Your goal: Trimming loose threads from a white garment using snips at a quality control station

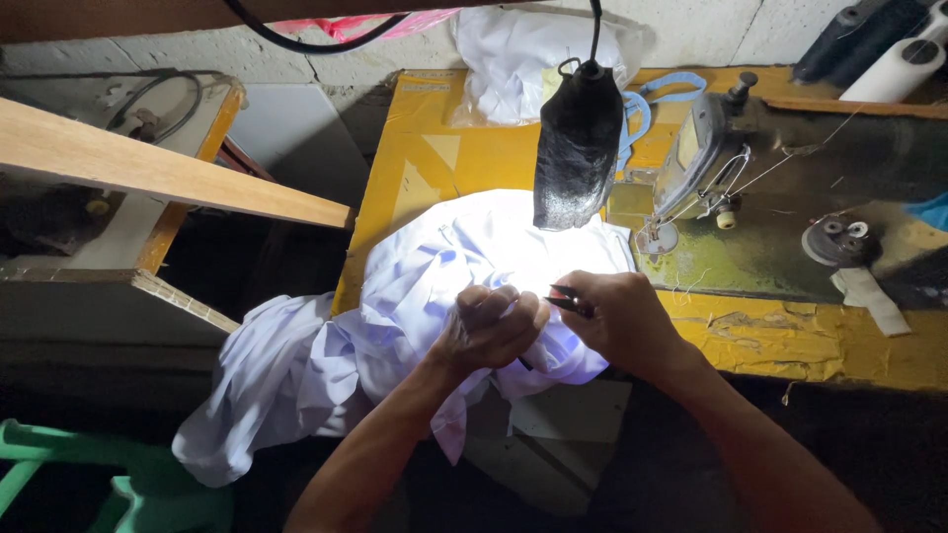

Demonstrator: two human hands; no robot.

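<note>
Both forearms come up from the bottom edge to the middle of the view. Left hand (491,326) is fisted tight on a bunch of the white cloth (415,296), fingers curled over the fold. Right hand (617,321) sits just beside it, touching the cloth, fingers pinched shut on small dark snips (571,299) w/ the tips aimed left toward the left knuckles. Cloth is heaped on the near-left corner of the yellow table (790,341), lit bright in the centre, and spills off the front edge down to the left. Green plastic seat (118,489) at bottom left, in the dark. Right of the hands, a sewing machine (706,163) lies on the tabletop. Above the cloth hangs a black lamp (577,143). Behind it, a blue tape (652,94) and a bagged white bundle (528,59) by the wall. Wooden frame (148,168) to the left; thread cones (889,49) top right.
</note>
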